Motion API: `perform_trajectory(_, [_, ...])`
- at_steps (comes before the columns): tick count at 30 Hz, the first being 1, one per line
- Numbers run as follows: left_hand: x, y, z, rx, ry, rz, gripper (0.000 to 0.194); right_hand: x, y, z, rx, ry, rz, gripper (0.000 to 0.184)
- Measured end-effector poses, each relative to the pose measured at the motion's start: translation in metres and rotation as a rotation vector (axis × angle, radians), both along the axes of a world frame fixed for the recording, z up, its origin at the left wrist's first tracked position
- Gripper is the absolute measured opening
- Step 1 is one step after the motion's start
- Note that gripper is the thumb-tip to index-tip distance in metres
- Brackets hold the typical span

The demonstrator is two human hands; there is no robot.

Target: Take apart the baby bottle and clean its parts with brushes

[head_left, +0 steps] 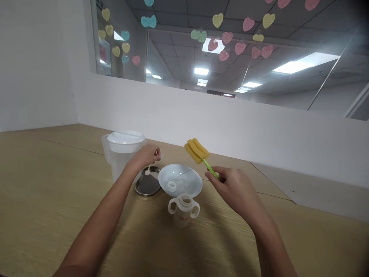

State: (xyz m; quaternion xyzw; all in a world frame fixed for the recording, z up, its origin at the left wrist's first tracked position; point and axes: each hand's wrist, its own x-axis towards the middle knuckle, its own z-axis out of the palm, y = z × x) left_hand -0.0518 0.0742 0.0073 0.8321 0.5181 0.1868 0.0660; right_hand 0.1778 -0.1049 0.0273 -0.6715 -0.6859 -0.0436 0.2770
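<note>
White plastic lidded pitcher (121, 157) is placed at ten o'clock from a white bowl (187, 177). A small white spoon (148, 170) is pinched by the closed left hand (145, 157), above a steel tray (148, 185) at nine o'clock. A white ring (172, 186) is held in the bowl. A two-handled baby cup (183, 215) is set at six o'clock, its printed mark unreadable. A yellow sponge bottle brush (195, 151) is gripped by its green handle in the curled right hand (233, 188), at two o'clock.
</note>
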Motion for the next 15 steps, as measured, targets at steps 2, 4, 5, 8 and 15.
perform_trajectory(2, [0.003, 0.007, -0.01, -0.05, 0.119, 0.057, 0.016, 0.0, 0.002, -0.002, 0.005, -0.015, 0.008, 0.032])
perform_trajectory(4, [0.005, 0.013, -0.019, -0.11, 0.189, 0.088, 0.012, -0.001, 0.003, -0.003, 0.004, -0.028, 0.014, 0.032])
perform_trajectory(5, [0.006, 0.015, -0.023, -0.143, 0.211, 0.097, 0.01, -0.001, 0.003, -0.003, 0.002, -0.03, 0.015, 0.032])
perform_trajectory(8, [0.008, 0.019, -0.033, -0.238, 0.282, 0.125, 0.005, -0.001, 0.004, -0.004, -0.001, -0.03, 0.017, 0.032])
perform_trajectory(15, [0.009, 0.029, -0.049, -0.292, 0.373, 0.134, 0.011, -0.003, 0.004, -0.003, -0.015, -0.045, 0.017, 0.032])
